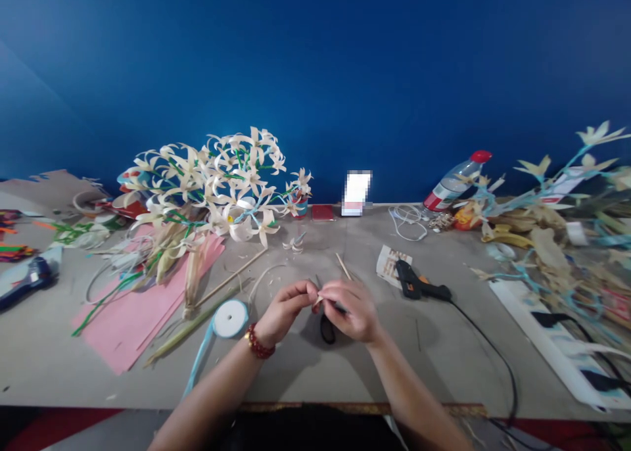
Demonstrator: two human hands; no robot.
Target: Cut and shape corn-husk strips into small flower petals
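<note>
One small, pale, slender piece point(319, 300) is pinched between both hands point(353, 308).

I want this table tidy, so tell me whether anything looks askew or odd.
The red-capped plastic bottle at the back right appears to lean, though the wide view may exaggerate that. Light-blue tape trails loose from its roll toward the front edge of the table, rather than wound.

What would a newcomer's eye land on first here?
Probably the big bunch of cream-white flowers, left of center before the blue wall. Next, the left hand and right hand, pinching a small pale piece over the front middle of the table. The pink paper also stands out, lying on the left.
</note>
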